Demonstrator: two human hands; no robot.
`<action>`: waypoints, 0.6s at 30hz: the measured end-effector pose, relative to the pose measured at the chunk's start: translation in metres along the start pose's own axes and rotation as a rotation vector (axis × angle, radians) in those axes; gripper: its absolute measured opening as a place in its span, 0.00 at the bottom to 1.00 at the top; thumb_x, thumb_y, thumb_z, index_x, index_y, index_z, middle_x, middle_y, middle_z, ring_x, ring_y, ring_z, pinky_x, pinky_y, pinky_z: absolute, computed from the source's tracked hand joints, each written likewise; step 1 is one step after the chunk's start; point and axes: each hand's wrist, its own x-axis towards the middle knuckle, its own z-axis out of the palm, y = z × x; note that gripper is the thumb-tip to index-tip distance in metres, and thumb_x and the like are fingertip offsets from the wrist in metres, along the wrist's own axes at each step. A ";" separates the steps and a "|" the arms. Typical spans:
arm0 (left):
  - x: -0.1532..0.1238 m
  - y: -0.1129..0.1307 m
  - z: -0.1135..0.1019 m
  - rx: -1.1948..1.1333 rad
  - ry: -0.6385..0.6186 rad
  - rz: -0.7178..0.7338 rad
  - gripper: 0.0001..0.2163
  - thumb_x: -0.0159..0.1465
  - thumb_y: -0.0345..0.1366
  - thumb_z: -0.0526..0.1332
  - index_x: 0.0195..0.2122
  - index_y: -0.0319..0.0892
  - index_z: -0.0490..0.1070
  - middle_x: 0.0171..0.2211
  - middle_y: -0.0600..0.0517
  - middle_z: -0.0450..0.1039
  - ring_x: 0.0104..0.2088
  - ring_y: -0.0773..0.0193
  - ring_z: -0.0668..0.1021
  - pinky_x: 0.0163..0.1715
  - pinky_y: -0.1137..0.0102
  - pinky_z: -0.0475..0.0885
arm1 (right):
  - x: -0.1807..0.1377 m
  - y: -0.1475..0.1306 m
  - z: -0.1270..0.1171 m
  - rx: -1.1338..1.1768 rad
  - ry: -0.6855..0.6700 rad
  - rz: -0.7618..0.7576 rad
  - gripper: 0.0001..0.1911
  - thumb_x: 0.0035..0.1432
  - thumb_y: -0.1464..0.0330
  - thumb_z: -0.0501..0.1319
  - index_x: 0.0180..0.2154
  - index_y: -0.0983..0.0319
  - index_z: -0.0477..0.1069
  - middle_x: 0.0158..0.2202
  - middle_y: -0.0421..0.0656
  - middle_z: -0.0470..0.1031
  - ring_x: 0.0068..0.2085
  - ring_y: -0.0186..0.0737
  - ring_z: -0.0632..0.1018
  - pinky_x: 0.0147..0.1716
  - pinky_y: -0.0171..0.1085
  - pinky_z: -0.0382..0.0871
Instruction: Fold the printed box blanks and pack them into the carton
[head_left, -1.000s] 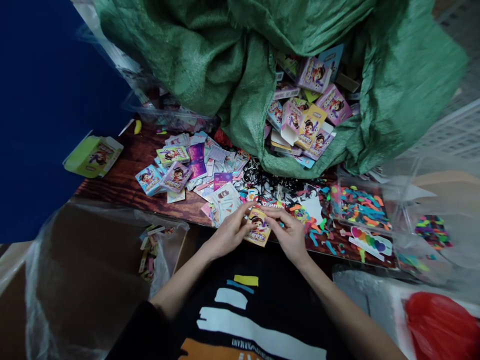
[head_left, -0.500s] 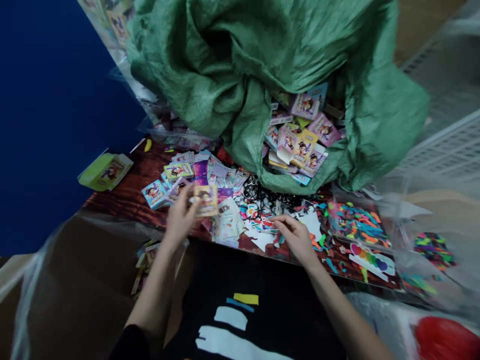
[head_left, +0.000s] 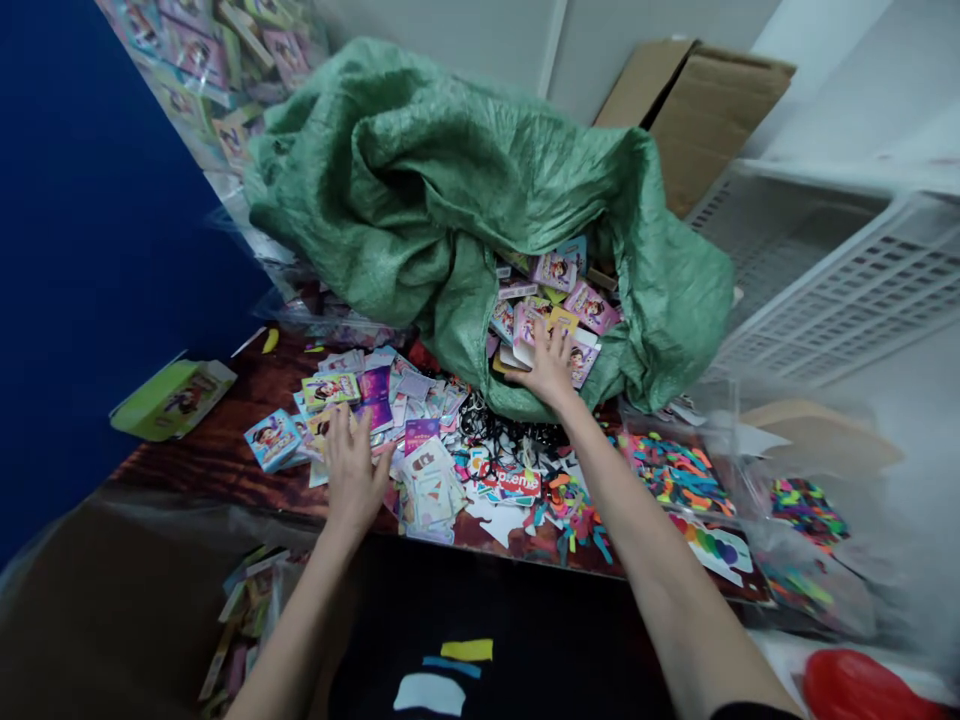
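My left hand (head_left: 354,470) lies with fingers spread over a yellow small box (head_left: 319,428) on the table. Around it are a lime-green box (head_left: 330,390), a light blue box (head_left: 271,440) and a heap of printed cards (head_left: 431,490). My right hand (head_left: 549,368) reaches into the mouth of a green woven sack (head_left: 480,190). Its fingers are apart over a yellow box (head_left: 564,321), beside a pink box (head_left: 525,325) with an open flap. More small cartoon-printed boxes fill the sack's mouth. Whether the right fingertips touch the yellow box is unclear.
Black cords (head_left: 506,425) and colourful small pieces (head_left: 577,510) lie along the table (head_left: 214,470). A clear tray (head_left: 682,470) of bright pieces sits right. A green carton (head_left: 172,400) stands left; white baskets (head_left: 840,270) and a cardboard box (head_left: 712,110) are behind.
My left hand has lowered the yellow box onto the pile and loosened its fingers. The right hand has moved from the table up into the sack's mouth. The view has shifted.
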 end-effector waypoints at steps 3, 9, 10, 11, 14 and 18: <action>-0.001 0.013 0.006 -0.033 0.007 0.069 0.21 0.68 0.39 0.57 0.62 0.43 0.61 0.67 0.36 0.54 0.69 0.40 0.57 0.62 0.43 0.60 | 0.003 -0.013 0.013 -0.140 -0.004 -0.122 0.56 0.49 0.63 0.69 0.71 0.57 0.39 0.73 0.56 0.33 0.70 0.72 0.41 0.59 0.68 0.52; 0.022 0.082 0.017 -0.102 -0.082 0.409 0.17 0.69 0.32 0.52 0.58 0.44 0.64 0.61 0.40 0.66 0.66 0.48 0.64 0.61 0.49 0.65 | -0.007 -0.006 0.028 -0.191 0.174 -0.247 0.48 0.51 0.73 0.59 0.71 0.63 0.43 0.73 0.56 0.39 0.71 0.63 0.45 0.60 0.57 0.58; 0.033 0.095 0.020 -0.095 -0.115 0.513 0.17 0.69 0.30 0.51 0.58 0.43 0.65 0.60 0.41 0.69 0.65 0.50 0.66 0.63 0.49 0.63 | -0.009 -0.005 0.030 -0.200 0.189 -0.272 0.46 0.53 0.73 0.58 0.70 0.64 0.44 0.73 0.57 0.41 0.71 0.62 0.46 0.60 0.57 0.58; 0.046 0.106 0.024 -0.075 -0.164 0.615 0.17 0.69 0.29 0.51 0.57 0.43 0.66 0.59 0.42 0.70 0.64 0.51 0.66 0.65 0.48 0.60 | -0.010 -0.004 0.033 -0.214 0.198 -0.304 0.43 0.54 0.72 0.57 0.70 0.63 0.46 0.72 0.57 0.43 0.71 0.62 0.47 0.61 0.57 0.57; 0.088 0.120 0.039 0.018 -0.268 0.718 0.16 0.69 0.31 0.52 0.56 0.43 0.67 0.58 0.44 0.71 0.62 0.50 0.69 0.67 0.44 0.51 | -0.012 -0.004 0.034 -0.223 0.209 -0.357 0.38 0.59 0.69 0.55 0.69 0.63 0.50 0.71 0.56 0.49 0.70 0.60 0.50 0.61 0.56 0.57; 0.123 0.093 0.054 0.180 -0.314 0.510 0.15 0.67 0.32 0.54 0.54 0.40 0.68 0.60 0.39 0.69 0.49 0.50 0.78 0.65 0.43 0.52 | -0.005 0.008 0.027 -0.130 0.232 -0.281 0.33 0.59 0.67 0.55 0.66 0.64 0.58 0.66 0.57 0.58 0.65 0.60 0.58 0.58 0.55 0.62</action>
